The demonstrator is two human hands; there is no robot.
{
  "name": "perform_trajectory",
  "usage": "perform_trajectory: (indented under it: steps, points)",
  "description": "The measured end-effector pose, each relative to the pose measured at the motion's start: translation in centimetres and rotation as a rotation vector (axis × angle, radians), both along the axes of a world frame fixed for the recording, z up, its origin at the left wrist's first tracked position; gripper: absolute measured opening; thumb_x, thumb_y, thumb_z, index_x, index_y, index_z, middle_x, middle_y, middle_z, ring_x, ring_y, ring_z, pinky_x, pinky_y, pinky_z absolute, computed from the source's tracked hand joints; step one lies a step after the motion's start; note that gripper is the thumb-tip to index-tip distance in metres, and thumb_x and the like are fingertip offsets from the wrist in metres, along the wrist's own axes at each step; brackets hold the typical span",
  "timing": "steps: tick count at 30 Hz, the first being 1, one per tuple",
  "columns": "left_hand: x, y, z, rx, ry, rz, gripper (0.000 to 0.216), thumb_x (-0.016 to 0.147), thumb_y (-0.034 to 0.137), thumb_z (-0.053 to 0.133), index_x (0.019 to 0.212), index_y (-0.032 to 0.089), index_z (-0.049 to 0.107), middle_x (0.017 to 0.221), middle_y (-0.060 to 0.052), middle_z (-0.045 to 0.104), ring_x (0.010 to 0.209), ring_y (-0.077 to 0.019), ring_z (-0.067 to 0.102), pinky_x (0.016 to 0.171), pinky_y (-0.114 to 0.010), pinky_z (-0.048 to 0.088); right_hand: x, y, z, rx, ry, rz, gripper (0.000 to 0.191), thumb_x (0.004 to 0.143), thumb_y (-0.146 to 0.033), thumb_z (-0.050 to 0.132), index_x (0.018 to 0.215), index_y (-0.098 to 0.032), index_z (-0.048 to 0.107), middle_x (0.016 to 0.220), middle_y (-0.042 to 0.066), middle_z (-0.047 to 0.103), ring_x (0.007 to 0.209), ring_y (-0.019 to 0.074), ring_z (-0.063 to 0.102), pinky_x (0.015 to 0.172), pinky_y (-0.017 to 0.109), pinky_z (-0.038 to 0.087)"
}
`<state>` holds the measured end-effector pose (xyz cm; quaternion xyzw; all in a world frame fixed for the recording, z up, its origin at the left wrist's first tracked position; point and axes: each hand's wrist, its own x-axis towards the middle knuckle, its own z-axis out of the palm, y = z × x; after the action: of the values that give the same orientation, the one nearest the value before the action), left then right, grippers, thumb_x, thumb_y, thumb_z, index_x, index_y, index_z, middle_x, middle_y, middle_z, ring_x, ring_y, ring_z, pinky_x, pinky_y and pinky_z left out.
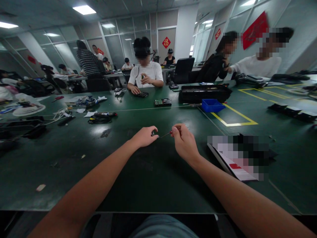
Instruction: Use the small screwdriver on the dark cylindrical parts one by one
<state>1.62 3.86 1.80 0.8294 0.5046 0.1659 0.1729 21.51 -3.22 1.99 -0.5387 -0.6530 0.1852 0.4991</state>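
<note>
My left hand (145, 136) is closed in a pinch over the dark green table (148, 175), gripping a small dark part at its fingertips. My right hand (184, 142) is closed round a thin screwdriver (165, 134) with a reddish handle. The metal shaft points left, and its tip meets the small part in my left fingers. Both hands hover just above the table, close together.
A blue bin (212, 105) and a long black tray (204, 93) sit beyond, by yellow floor-tape markings. A circuit board (162, 102) and coiled cables (99, 118) lie mid-table. A blurred booklet (237, 155) lies at my right. People sit across the table.
</note>
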Motion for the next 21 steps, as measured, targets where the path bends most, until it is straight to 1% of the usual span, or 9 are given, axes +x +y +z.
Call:
perform_trajectory:
  steps: [2,5,7,11,13,15,17,18,21]
  points:
    - [0.4,0.4,-0.8,-0.021,0.082,-0.032,0.034,0.086,0.038,0.067,0.114,0.019,0.069,0.100,-0.011,0.072,0.088,-0.0259,0.067,0.075,-0.034,0.049,0.0,0.0,0.0,-0.015,0.005,0.006,0.021,0.101,-0.039,0.042,0.097,-0.024,0.055,0.085,0.005,0.070,0.081,0.0237,0.068,0.073,0.036,0.045]
    - [0.7,0.6,-1.5,-0.016,0.128,-0.077,0.019,0.086,0.034,0.067,0.097,0.019,0.072,0.095,-0.010,0.072,0.085,-0.0248,0.066,0.076,-0.033,0.048,0.1,0.0,-0.1,-0.029,0.016,0.015,0.021,0.101,-0.040,0.042,0.096,-0.025,0.056,0.085,0.005,0.070,0.081,0.0236,0.068,0.073,0.036,0.046]
    - [0.5,0.6,-1.6,-0.005,0.115,-0.084,0.016,0.087,0.033,0.065,0.092,0.019,0.072,0.091,-0.009,0.071,0.083,-0.0239,0.065,0.075,-0.033,0.048,0.1,0.0,-0.1,-0.031,0.022,0.022,0.021,0.101,-0.040,0.042,0.096,-0.025,0.056,0.085,0.005,0.070,0.081,0.0235,0.068,0.074,0.036,0.047]
    - [-1.3,0.6,-1.0,-0.015,-0.011,-0.061,0.021,0.085,0.035,0.065,0.098,0.021,0.072,0.097,-0.008,0.072,0.089,-0.0241,0.066,0.078,-0.033,0.048,0.1,-0.1,-0.1,-0.042,0.030,0.035,0.023,0.101,-0.041,0.042,0.097,-0.024,0.056,0.086,0.005,0.070,0.081,0.0233,0.068,0.074,0.037,0.048]
    - [-2.7,0.6,-0.3,-0.065,-0.120,-0.027,0.024,0.084,0.035,0.066,0.101,0.021,0.073,0.099,-0.007,0.072,0.087,-0.0223,0.065,0.076,-0.031,0.048,0.1,-0.1,-0.2,-0.046,0.038,0.043,0.023,0.101,-0.042,0.042,0.097,-0.024,0.056,0.086,0.005,0.070,0.081,0.0231,0.068,0.074,0.037,0.048]
    - [-4.5,0.5,0.4,-0.159,-0.280,0.039,0.026,0.083,0.034,0.065,0.103,0.020,0.073,0.092,-0.006,0.070,0.073,-0.0176,0.061,0.067,-0.028,0.046,0.1,0.0,-0.3,-0.048,0.049,0.051,0.024,0.101,-0.042,0.042,0.097,-0.024,0.057,0.086,0.005,0.070,0.082,0.0230,0.068,0.074,0.036,0.048]
    - [-6.4,0.2,1.1,-0.265,-0.510,0.135,0.025,0.083,0.034,0.064,0.101,0.018,0.071,0.083,-0.004,0.065,0.060,-0.0129,0.054,0.055,-0.024,0.039,0.1,0.2,-0.4,-0.048,0.055,0.051,0.024,0.101,-0.042,0.042,0.098,-0.024,0.057,0.086,0.005,0.070,0.082,0.0230,0.069,0.074,0.036,0.048]
    - [-7.5,0.0,1.4,-0.304,-0.638,0.188,0.024,0.082,0.035,0.065,0.098,0.017,0.069,0.079,-0.003,0.062,0.057,-0.0113,0.051,0.051,-0.023,0.035,0.2,0.2,-0.5,-0.047,0.054,0.050,0.024,0.101,-0.042,0.042,0.098,-0.024,0.057,0.085,0.005,0.070,0.081,0.0230,0.068,0.074,0.036,0.048]
    - [-11.0,-0.8,2.1,-0.344,-0.972,0.338,0.021,0.079,0.032,0.071,0.088,0.015,0.061,0.076,0.000,0.056,0.057,-0.0096,0.049,0.048,-0.020,0.032,0.2,0.4,-0.7,-0.042,0.051,0.046,0.025,0.101,-0.044,0.042,0.097,-0.024,0.058,0.084,0.005,0.070,0.080,0.0224,0.068,0.071,0.035,0.048]
